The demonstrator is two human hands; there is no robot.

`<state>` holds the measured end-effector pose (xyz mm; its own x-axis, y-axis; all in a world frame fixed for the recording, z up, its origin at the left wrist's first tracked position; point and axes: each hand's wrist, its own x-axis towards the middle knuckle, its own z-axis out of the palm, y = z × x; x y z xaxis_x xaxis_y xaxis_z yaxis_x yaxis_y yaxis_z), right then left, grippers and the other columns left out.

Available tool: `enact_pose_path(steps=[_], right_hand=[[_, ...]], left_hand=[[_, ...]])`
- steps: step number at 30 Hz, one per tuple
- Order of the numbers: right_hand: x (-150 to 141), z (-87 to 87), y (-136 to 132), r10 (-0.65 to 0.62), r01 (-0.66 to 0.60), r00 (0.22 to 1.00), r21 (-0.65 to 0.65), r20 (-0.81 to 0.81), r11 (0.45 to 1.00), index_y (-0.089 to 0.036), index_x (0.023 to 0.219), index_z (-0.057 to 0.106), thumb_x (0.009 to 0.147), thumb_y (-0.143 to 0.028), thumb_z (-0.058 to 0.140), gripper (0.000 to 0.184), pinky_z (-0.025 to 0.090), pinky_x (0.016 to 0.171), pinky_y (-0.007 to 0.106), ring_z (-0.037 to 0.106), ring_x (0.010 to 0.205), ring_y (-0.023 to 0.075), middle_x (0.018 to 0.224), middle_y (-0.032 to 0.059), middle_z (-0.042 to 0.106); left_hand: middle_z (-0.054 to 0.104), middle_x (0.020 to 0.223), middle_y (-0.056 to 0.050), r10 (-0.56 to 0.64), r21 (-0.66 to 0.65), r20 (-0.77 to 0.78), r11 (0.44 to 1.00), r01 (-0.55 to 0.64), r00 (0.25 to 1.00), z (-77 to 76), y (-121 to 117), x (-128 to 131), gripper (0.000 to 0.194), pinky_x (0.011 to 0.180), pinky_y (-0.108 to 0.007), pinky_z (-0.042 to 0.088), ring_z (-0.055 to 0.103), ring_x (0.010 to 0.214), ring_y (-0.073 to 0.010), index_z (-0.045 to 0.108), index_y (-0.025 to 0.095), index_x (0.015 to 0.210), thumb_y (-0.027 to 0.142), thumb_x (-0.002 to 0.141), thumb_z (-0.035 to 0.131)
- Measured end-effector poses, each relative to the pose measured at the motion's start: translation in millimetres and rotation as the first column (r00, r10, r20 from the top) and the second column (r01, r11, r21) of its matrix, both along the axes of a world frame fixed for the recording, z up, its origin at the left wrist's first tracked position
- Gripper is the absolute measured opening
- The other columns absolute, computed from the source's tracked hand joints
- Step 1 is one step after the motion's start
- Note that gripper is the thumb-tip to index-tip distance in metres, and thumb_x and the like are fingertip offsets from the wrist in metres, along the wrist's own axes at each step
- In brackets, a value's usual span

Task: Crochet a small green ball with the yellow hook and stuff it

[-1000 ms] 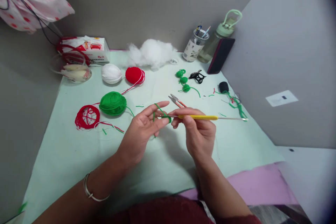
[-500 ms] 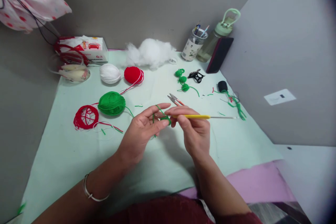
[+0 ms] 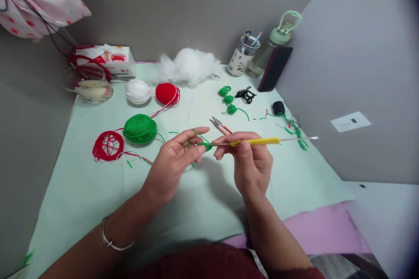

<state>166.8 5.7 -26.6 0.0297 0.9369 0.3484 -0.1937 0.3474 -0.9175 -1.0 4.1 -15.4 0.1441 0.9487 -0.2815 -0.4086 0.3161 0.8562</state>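
My left hand point(image 3: 175, 163) pinches a small piece of green crochet work point(image 3: 206, 145) between thumb and fingers, with green yarn looped over its raised index finger. My right hand point(image 3: 250, 161) is closed around the yellow handle of a crochet hook point(image 3: 262, 141). One metal end of the hook reaches the green work; the other points out to the right. From the left hand the strand runs toward the green yarn ball point(image 3: 140, 129). Thread snips point(image 3: 221, 125) with red handles lie just behind the right hand, their handles partly hidden by it.
A white yarn ball point(image 3: 138, 92), a red yarn ball point(image 3: 167, 94) and a loose red coil point(image 3: 108, 145) lie on the left. Fluffy white stuffing point(image 3: 191, 66) sits at the back. Small green crocheted balls point(image 3: 228, 99), a black clip point(image 3: 245, 94), a pen cup point(image 3: 242, 57) and a bottle point(image 3: 266, 54) stand rightward.
My right hand has moved to the right with the crochet hook, drawing it outward so more metal shaft shows beside the green work. My left hand has stayed nearly in place.
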Motion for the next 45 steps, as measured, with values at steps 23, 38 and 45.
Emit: enact_pose_path(steps=[23,38,45], right_hand=[[-1.4,-2.2,4.8,-0.037,0.027,0.988,0.069,0.151,0.997,-0.027,0.104,0.082,0.104,-0.031,0.064,0.018,0.059,0.060,0.032,0.069,0.072,0.0158,0.097,0.0044,0.079],[5.0,-5.1,6.9,-0.065,0.060,0.987,0.039,0.146,0.997,-0.026,0.100,0.081,0.104,-0.035,0.063,0.020,0.058,0.061,0.034,0.066,0.065,0.0153,0.089,0.0037,0.077],[3.3,-2.8,8.1,0.023,-0.018,0.998,-0.070,0.064,0.997,-0.023,0.098,0.078,0.103,-0.041,0.065,0.022,0.058,0.059,0.031,0.067,0.064,0.0144,0.091,0.0049,0.080]], left_hand=[[0.063,0.086,0.002,-0.038,-0.048,0.178,0.998,0.047,0.983,-1.0,1.1,0.5,0.040,0.088,-0.026,0.045,0.056,0.086,-0.0126,0.081,0.028,0.123,0.022,0.083,0.086],[0.064,0.082,0.001,-0.030,-0.096,0.262,0.994,0.058,0.965,-7.8,5.6,1.0,0.033,0.090,-0.030,0.047,0.053,0.077,-0.0117,0.082,0.021,0.117,0.021,0.085,0.082],[0.067,0.088,0.000,-0.067,-0.037,0.102,0.997,0.071,0.993,-2.1,0.6,1.7,0.035,0.090,-0.032,0.043,0.058,0.089,-0.0169,0.084,0.028,0.116,0.027,0.081,0.087]])
